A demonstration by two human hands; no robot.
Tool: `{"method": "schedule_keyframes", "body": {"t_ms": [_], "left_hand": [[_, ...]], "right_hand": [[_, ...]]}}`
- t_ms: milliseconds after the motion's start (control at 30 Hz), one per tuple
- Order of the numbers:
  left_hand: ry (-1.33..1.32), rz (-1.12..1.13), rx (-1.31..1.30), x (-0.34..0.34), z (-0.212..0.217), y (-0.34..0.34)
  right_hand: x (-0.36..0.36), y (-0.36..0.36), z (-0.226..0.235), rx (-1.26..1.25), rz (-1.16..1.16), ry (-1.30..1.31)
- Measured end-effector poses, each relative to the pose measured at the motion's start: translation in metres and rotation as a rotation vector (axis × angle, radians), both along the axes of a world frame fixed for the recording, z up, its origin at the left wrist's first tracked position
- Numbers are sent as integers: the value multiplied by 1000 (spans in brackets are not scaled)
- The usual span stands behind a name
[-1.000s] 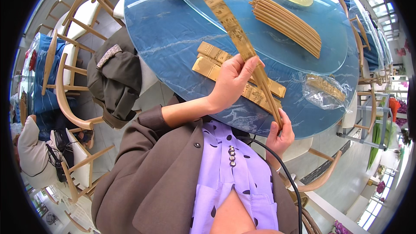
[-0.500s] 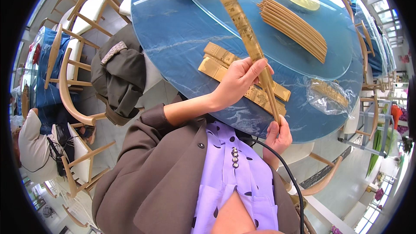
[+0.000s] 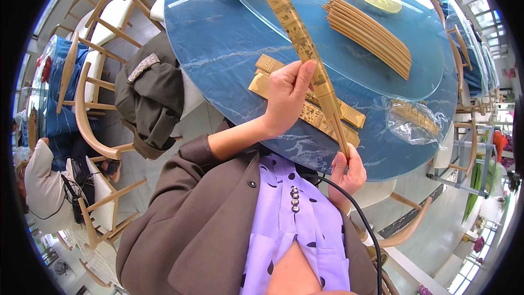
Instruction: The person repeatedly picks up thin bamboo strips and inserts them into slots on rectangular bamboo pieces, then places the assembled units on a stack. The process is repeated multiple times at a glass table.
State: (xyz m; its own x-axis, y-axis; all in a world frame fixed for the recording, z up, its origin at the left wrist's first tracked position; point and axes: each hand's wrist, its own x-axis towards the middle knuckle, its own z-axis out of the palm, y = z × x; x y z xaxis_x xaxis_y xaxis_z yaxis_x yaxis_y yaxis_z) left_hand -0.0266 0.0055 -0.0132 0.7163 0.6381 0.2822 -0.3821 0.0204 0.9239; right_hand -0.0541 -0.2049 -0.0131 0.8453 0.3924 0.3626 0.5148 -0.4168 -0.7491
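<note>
Sleeve: long gold paper chopstick sleeve [image 3: 305, 49], held slanting over the blue table [image 3: 218, 49], chopsticks' tips poking out at its low end.
Progress: looks partly done; wrapped gold sleeves [image 3: 322, 114] lie under it, bare chopstick bundle [image 3: 371, 35] left on the glass turntable [image 3: 431, 65].
L hand [image 3: 286, 95]: raised, pinching sleeve mid-length.
R hand [image 3: 349, 172]: at table edge, closed on low end.
Near: clear plastic bag [image 3: 417, 120].

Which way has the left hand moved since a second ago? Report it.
No: the left hand still pinches the gold strip above the same gold packets on the table.
</note>
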Motion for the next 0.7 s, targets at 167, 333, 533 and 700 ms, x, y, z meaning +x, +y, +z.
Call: {"method": "schedule_keyframes", "body": {"t_ms": [167,333,533,700], "left_hand": [[36,-79,-13,-7,-6,-11],[-8,-120,-31,-7,-5,-9],[-51,19,25,2,-6,-4],[-34,11,89,-2,-8,-13]], "right_hand": [[2,6,2,-20,11,-40],[4,2,-2,-5,6,1],[1,2,-1,-33,6,-8],[2,8,3,-23,29,-59]]}}
